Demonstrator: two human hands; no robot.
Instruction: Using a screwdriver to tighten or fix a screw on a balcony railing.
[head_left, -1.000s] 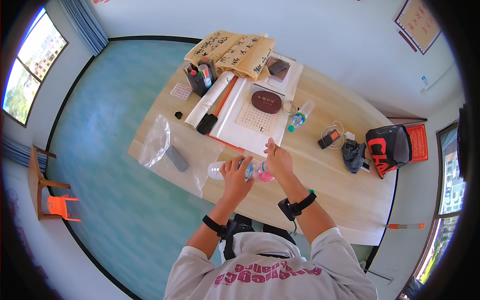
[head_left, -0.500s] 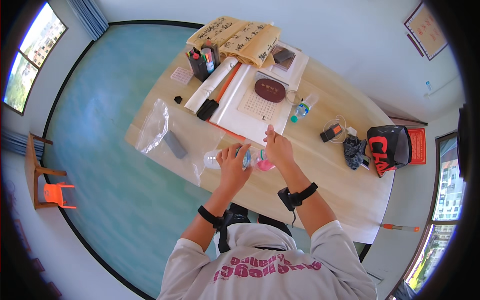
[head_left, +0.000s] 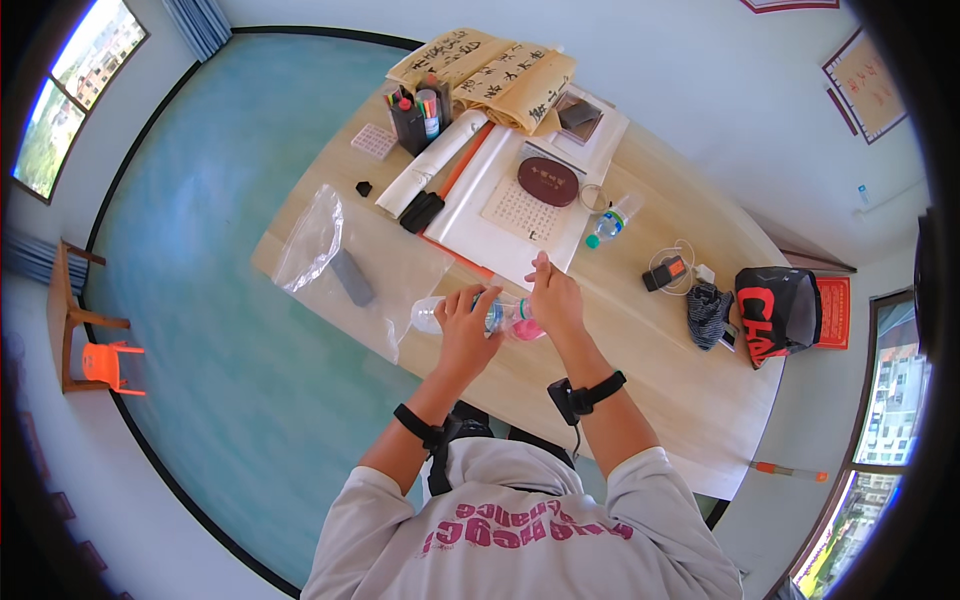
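Observation:
My left hand (head_left: 466,328) is wrapped round a clear plastic bottle (head_left: 426,315) with a bluish label. The bottle lies sideways over the front part of the table, its base to the left. At its neck end, my right hand (head_left: 556,300) is closed, with the thumb and forefinger pressed together at the top. A green ring shows at the neck beside these fingers; the cap itself is hidden. Just below the neck is a pink, clear-edged object (head_left: 527,329), partly covered by my right hand.
A clear plastic bag (head_left: 312,240) and a grey block (head_left: 352,278) lie left on the table (head_left: 640,350). Beyond are white paper (head_left: 560,245), a dark red oval case (head_left: 548,182) and a second bottle (head_left: 612,220). A charger (head_left: 664,273) and a black bag (head_left: 776,310) stand right.
The whole view has shifted slightly as my head moved. Both hands keep their hold at the bottle, with little visible change in their pose.

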